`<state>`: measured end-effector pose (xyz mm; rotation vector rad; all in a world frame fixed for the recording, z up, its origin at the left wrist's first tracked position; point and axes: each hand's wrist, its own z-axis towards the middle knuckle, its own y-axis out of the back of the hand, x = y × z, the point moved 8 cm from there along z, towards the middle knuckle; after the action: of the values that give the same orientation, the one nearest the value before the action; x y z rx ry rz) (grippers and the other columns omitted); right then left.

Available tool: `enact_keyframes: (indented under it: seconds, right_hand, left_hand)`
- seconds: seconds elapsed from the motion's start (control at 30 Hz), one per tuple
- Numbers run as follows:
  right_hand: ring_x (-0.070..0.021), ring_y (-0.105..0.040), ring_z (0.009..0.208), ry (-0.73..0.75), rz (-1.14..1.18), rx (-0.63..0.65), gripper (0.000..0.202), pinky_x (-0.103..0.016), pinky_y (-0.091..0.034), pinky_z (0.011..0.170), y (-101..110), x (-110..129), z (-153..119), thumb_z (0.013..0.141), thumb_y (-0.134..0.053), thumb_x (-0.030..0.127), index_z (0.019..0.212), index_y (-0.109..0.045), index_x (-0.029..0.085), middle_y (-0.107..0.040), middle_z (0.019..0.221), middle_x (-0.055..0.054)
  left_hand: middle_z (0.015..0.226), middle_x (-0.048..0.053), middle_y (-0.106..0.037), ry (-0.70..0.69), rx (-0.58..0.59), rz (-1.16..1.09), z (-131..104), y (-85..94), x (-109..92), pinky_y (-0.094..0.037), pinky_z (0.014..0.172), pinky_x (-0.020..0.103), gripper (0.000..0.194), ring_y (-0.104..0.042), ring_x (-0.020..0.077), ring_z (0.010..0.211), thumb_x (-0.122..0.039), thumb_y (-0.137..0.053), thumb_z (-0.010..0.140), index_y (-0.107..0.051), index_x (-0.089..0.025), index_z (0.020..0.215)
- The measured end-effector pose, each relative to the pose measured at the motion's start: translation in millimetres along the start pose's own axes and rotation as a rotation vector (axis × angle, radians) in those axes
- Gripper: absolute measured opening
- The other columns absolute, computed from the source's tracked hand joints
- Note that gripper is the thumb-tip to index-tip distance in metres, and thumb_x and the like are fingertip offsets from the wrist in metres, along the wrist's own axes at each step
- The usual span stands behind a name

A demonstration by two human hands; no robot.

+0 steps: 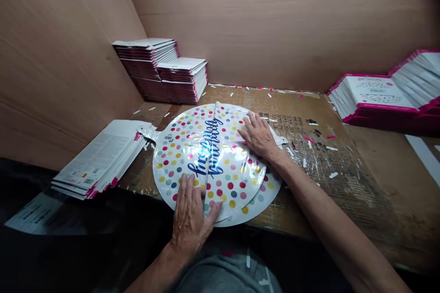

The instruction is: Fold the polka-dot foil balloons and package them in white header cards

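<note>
A flat, uninflated foil balloon [228, 192] with coloured dots and blue "happy birthday" lettering lies on the cardboard-covered table in front of me. It looks partly folded over, with a crease down its middle and another dotted layer showing at the lower right. White tabs stick out at its left and right sides. My left hand [192, 213] rests flat on the balloon's near edge, fingers stretched out. On its upper right part lies my right hand [259, 137], fingers spread and palm down. Neither hand grips anything.
Stacked white-and-pink card packets [182, 80] stand at the back left. More packets [376, 91] sit at the right. A fanned pile of printed cards [103, 155] lies at the left edge. Paper scraps litter the cardboard [319, 165]. Wooden panels [261, 23] rise behind and left.
</note>
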<state>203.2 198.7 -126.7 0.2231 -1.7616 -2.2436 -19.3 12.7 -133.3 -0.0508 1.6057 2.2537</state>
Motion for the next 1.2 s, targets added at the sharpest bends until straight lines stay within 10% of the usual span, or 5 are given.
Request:
enact_keyframes:
  seconds: [0.37, 0.63, 0.83, 1.0, 1.2]
  right_hand:
    - [-0.0276, -0.04, 0.141, 0.029, 0.335, -0.102, 0.055, -0.05, -0.034, 0.114, 36, 7, -32, 0.103, -0.026, 0.043, 0.142, -0.048, 0.01, -0.046, 0.15, -0.019]
    - [-0.0212, -0.068, 0.098, 0.498, 0.39, -0.458, 0.027, -0.037, -0.055, 0.089, 124, 169, -160, 0.096, -0.045, 0.017, 0.115, -0.063, 0.014, -0.073, 0.101, -0.011]
    - [-0.0278, -0.066, 0.099, -0.047, 0.325, -0.157, 0.033, -0.04, -0.057, 0.08, 69, 119, -147, 0.098, -0.04, 0.029, 0.121, -0.058, 0.015, -0.069, 0.109, -0.015]
    - [-0.0323, -0.066, 0.096, -0.385, 0.085, -0.381, 0.038, -0.041, -0.057, 0.072, 84, 27, -178, 0.093, -0.05, 0.043, 0.111, -0.059, 0.011, -0.065, 0.107, -0.02]
    - [-0.0333, -0.024, 0.148, 0.115, -0.086, -0.315, 0.065, -0.055, -0.036, 0.113, 77, 30, -148, 0.092, -0.041, 0.01, 0.154, -0.023, 0.015, -0.025, 0.16, -0.023]
  left_hand:
    - [0.064, 0.001, -0.059, 0.558, 0.465, -0.873, 22, 2.1, 14, -0.042, 0.04, 0.022, 0.043, -0.061, 0.016, 0.053, -0.061, -0.052, 0.086, -0.052, -0.019, 0.076]
    - [0.055, -0.001, -0.061, 0.618, 0.638, -1.517, 69, 33.4, -40, -0.033, 0.033, 0.011, 0.026, -0.048, 0.0035, 0.037, -0.034, -0.07, 0.082, -0.057, -0.011, 0.081]
    - [0.06, 0.002, -0.066, 0.404, 0.642, -1.39, 116, 90.6, -58, -0.036, 0.034, 0.011, 0.016, -0.057, 0.0066, 0.043, -0.024, -0.068, 0.084, -0.058, -0.011, 0.082]
    - [0.065, 0.004, -0.069, 0.417, 0.912, -1.059, 52, 55.4, -8, -0.04, 0.039, 0.018, 0.044, -0.059, 0.0121, 0.045, -0.056, -0.069, 0.078, -0.054, -0.017, 0.092]
    - [0.087, 0.013, -0.072, 0.059, 0.538, -0.01, 86, 44.1, 25, -0.052, 0.073, 0.038, 0.052, -0.069, 0.033, 0.089, -0.067, -0.063, 0.076, -0.065, -0.016, 0.086]
